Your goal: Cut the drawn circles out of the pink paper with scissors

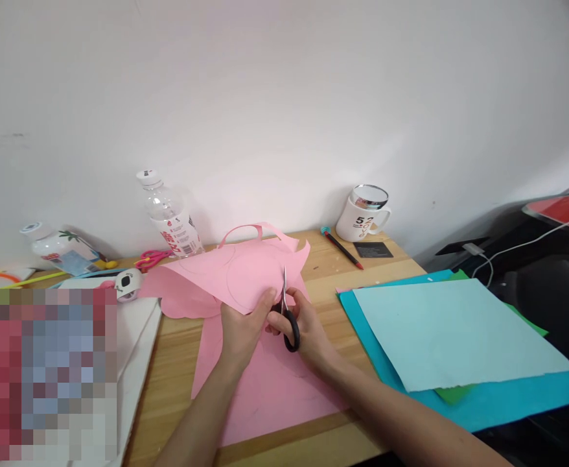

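Note:
My left hand (245, 327) pinches the lower edge of a pink paper sheet (201, 275), thumb on top. A round pencil outline shows on that raised sheet, and a cut strip curls up at its far edge. In my right hand (308, 331) is a pair of black-handled scissors (291, 329), blades pointing away from me at the paper's right part. Fingers hide part of the handles. Under both hands a second pink sheet (269, 402) lies flat on the wooden table.
Right of the hands lie stacked light-blue (459, 337), blue and green sheets. Behind stand a clear bottle (168, 214) and a white mug (359, 220), with a black pencil (343, 248) beside the mug. Pink scissors (151, 260) and a white tape dispenser (127, 285) are at left.

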`<state>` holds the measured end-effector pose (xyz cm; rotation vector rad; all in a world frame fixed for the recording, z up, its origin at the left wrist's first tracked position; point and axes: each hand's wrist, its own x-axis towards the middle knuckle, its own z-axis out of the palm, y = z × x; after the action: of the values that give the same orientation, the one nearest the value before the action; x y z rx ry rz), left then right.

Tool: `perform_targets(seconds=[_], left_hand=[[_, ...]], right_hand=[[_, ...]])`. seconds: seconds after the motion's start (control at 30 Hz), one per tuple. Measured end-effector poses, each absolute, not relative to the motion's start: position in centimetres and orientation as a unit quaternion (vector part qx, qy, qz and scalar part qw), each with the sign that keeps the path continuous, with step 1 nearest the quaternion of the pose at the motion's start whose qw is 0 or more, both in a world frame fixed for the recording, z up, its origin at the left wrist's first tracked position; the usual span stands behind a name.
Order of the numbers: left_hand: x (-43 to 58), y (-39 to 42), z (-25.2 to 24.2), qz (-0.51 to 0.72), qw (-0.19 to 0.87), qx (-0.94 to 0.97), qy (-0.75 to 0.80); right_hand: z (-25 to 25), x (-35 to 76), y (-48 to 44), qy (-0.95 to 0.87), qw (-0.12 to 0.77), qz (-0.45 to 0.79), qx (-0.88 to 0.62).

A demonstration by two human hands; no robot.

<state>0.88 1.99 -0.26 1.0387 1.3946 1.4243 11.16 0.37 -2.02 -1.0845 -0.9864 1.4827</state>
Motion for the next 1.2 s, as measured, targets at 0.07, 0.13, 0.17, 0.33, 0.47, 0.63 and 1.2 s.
perform_targets(seconds=[0.07,0.13,0.17,0.33,0.47,0.63,1.2], left_hand=[[0.8,2.0,-0.3,0.577,0.447,0.421,0.538],[0.8,2.1,-0.2,0.585,0.457,0.426,0.517],[0.7,2.1,-0.2,0.587,0.461,0.429,0.509],[0.6,2.2,0.1,0.581,0.46,0.447,0.5],[0.5,2.2,0.0,0.577,0.456,0.458,0.5],[0.2,2.4,-0.3,0.577,0.454,0.451,0.507],[0.1,2.4,0.7,0.56,0.453,0.456,0.523]], right_hand=[[-2.0,11.4,0.5,-0.398,0.518,0.627,-0.424],[-2.0,11.6,0.6,-0.393,0.529,0.639,-0.397],[-2.0,11.7,0.7,-0.392,0.531,0.644,-0.387],[-1.8,11.8,0.6,-0.393,0.526,0.649,-0.383],[-1.6,11.8,0.5,-0.402,0.52,0.646,-0.388],[-1.6,11.9,0.5,-0.405,0.516,0.644,-0.393],[-2.3,12.1,0.8,-0.416,0.482,0.638,-0.433]])
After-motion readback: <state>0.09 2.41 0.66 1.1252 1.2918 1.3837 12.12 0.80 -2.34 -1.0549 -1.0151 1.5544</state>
